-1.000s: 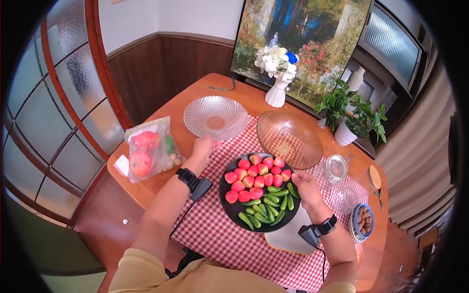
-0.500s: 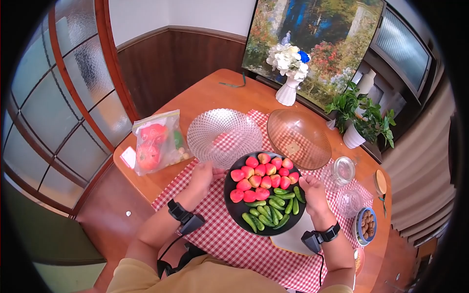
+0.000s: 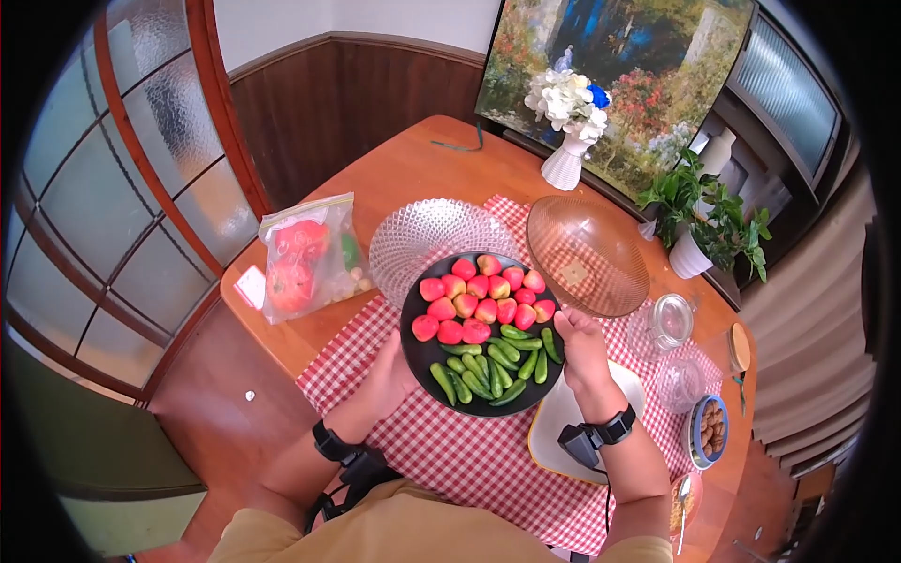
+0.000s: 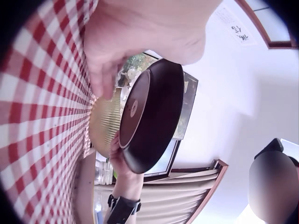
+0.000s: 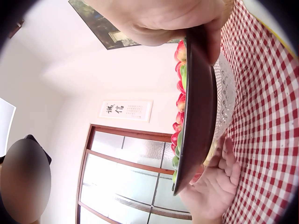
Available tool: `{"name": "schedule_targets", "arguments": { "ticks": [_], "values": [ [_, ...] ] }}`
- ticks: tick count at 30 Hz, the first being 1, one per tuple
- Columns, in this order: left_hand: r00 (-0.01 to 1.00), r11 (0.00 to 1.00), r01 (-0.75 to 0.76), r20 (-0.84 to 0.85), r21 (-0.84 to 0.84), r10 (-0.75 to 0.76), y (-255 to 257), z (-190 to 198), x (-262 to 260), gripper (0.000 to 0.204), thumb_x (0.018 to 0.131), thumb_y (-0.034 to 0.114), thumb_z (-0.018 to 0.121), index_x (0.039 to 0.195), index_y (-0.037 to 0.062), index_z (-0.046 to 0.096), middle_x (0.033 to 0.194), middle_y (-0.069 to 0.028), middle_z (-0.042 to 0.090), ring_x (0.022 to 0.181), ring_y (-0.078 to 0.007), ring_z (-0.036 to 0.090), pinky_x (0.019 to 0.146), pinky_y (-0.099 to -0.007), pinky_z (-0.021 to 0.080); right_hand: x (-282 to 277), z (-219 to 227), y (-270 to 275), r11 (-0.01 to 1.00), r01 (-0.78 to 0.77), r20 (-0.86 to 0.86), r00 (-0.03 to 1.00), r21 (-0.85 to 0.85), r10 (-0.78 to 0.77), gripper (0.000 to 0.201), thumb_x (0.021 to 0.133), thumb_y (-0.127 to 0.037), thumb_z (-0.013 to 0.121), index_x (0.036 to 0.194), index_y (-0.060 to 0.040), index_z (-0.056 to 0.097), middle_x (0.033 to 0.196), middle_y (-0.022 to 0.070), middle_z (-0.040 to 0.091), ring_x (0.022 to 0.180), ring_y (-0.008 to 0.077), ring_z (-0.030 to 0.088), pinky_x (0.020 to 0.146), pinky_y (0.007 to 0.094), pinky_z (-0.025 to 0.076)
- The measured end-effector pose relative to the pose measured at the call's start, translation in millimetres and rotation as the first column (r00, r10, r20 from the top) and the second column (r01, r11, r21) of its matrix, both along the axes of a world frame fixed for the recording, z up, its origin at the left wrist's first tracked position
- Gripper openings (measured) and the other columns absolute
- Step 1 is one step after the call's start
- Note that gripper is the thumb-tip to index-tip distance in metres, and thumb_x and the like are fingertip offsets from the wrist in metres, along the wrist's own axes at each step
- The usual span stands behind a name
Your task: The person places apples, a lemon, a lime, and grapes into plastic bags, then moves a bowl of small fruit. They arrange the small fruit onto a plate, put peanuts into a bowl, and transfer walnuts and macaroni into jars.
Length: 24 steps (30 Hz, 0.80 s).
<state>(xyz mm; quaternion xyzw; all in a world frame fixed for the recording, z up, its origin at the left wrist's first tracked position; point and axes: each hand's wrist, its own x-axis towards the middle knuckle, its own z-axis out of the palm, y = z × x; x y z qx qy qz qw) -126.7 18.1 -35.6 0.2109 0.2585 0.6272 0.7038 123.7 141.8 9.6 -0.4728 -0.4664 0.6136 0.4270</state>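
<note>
A black plate (image 3: 424,371) carries small red-and-yellow apples (image 3: 485,298) on its far half and small green cucumbers (image 3: 481,377) on its near half. My right hand (image 3: 584,352) grips its right rim, thumb on top and fingers underneath; the plate is raised above the table. My left hand (image 3: 387,380) is at the plate's left side, palm up with fingers extended in the right wrist view. A clear cut-glass bowl (image 3: 413,230) stands just beyond the plate, which overlaps its near edge in the head view.
An amber glass bowl (image 3: 587,244) stands beyond on the checkered cloth (image 3: 450,460). A white board (image 3: 554,432) lies near my right forearm. Glass jars (image 3: 671,324) and a bowl of walnuts (image 3: 710,432) stand at right, a zip bag (image 3: 310,258) at left, a flower vase (image 3: 565,161) behind.
My left hand let go of the clear bowl after it came nearer over the cloth, then moved to the plate's left side. The plate shifted left, uncovering more of the white board.
</note>
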Motion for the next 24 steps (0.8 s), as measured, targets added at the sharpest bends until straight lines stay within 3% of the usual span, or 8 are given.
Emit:
{"name": "schedule_targets", "arguments": {
  "ticks": [2, 12, 15, 17, 18, 21, 22, 24],
  "values": [
    [0.995, 0.991, 0.099, -0.021, 0.089, -0.098, -13, -16, 2, 0.063, 0.097, 0.045, 0.043, 0.144, 0.0048, 0.031, 0.145, -0.0115, 0.04, 0.13, -0.0258, 0.043, 0.106, -0.0423, 0.038, -12, 3, -2, 0.999, 0.033, -0.057, 0.998, -0.015, -0.034, 0.015, 0.095, -0.013, 0.054, 0.089, -0.0006, 0.061, 0.082, 0.0028, 0.064, 0.071, 0.0089, 0.057, 0.066, 0.0228, 0.046],
    [0.99, 0.983, -0.119, -0.058, 0.138, 0.128, -19, -33, -16, 0.051, 0.087, 0.028, 0.045, 0.129, -0.0014, 0.047, 0.128, -0.0135, 0.056, 0.118, -0.0274, 0.054, 0.102, -0.0418, 0.04, -37, 3, -2, 0.975, -0.213, 0.065, 0.974, -0.057, 0.217, 0.016, 0.097, -0.016, 0.055, 0.099, -0.0015, 0.058, 0.082, 0.0001, 0.062, 0.071, 0.0059, 0.056, 0.062, 0.0202, 0.044],
    [0.989, 0.973, -0.147, 0.035, 0.177, 0.143, -21, -47, -23, 0.049, 0.086, 0.024, 0.045, 0.129, -0.0014, 0.047, 0.128, -0.0147, 0.056, 0.117, -0.0291, 0.054, 0.102, -0.0431, 0.04, -42, 0, 4, 0.951, -0.268, 0.215, 0.949, 0.154, 0.232, 0.023, 0.096, -0.02, 0.056, 0.104, 0.0017, 0.056, 0.088, 0.0046, 0.064, 0.074, 0.0098, 0.059, 0.066, 0.0217, 0.047],
    [0.985, 0.966, -0.17, 0.039, 0.195, 0.165, -23, -44, -23, 0.049, 0.086, 0.024, 0.045, 0.129, -0.0014, 0.048, 0.128, -0.0147, 0.056, 0.117, -0.0292, 0.054, 0.102, -0.0433, 0.041, -49, 19, 3, 0.822, -0.322, 0.572, 0.82, 0.47, -0.005, 0.041, 0.092, -0.028, 0.062, 0.115, 0.0047, 0.051, 0.102, 0.0149, 0.063, 0.085, 0.0224, 0.062, 0.078, 0.0303, 0.05],
    [0.982, 0.958, -0.189, 0.038, 0.215, 0.185, -23, -44, -23, 0.049, 0.087, 0.023, 0.045, 0.128, -0.0013, 0.048, 0.128, -0.0147, 0.056, 0.117, -0.0293, 0.054, 0.101, -0.0435, 0.041, -50, 26, 5, 0.82, -0.326, 0.574, 0.819, 0.47, -0.003, 0.041, 0.092, -0.028, 0.062, 0.115, 0.0047, 0.051, 0.102, 0.0149, 0.063, 0.085, 0.0224, 0.062, 0.078, 0.0303, 0.05],
    [0.995, 0.959, -0.09, 0.071, 0.268, 0.073, -25, -54, -30, 0.052, 0.088, 0.021, 0.045, 0.135, -0.0008, 0.042, 0.135, -0.0127, 0.051, 0.123, -0.0279, 0.05, 0.106, -0.0435, 0.037, -57, 46, 8, 0.584, -0.631, 0.776, 0.631, 0.51, 0.005, 0.071, 0.08, -0.042, 0.072, 0.13, 0.0007, 0.045, 0.12, 0.0239, 0.052, 0.115, 0.0383, 0.051, 0.097, 0.0415, 0.043],
    [0.995, 0.96, -0.091, 0.07, 0.266, 0.074, -26, -54, -29, 0.052, 0.088, 0.021, 0.045, 0.135, -0.0008, 0.042, 0.135, -0.0127, 0.051, 0.123, -0.0279, 0.05, 0.106, -0.0435, 0.037, -61, 47, 12, 0.585, -0.632, 0.776, 0.631, 0.509, 0.006, 0.071, 0.08, -0.042, 0.072, 0.13, 0.0007, 0.045, 0.12, 0.0239, 0.052, 0.115, 0.0383, 0.051, 0.097, 0.0415, 0.043],
    [0.987, 0.968, -0.149, 0.097, 0.203, 0.132, -27, -51, -27, 0.048, 0.087, 0.025, 0.045, 0.126, -0.0019, 0.05, 0.126, -0.0147, 0.057, 0.116, -0.0288, 0.055, 0.101, -0.0426, 0.041, -67, 49, 20, 0.404, -0.782, 0.836, 0.544, 0.475, 0.069, 0.073, 0.078, -0.044, 0.073, 0.13, -0.0001, 0.045, 0.12, 0.0217, 0.052, 0.114, 0.0373, 0.052, 0.096, 0.0411, 0.044]
  ]
}}
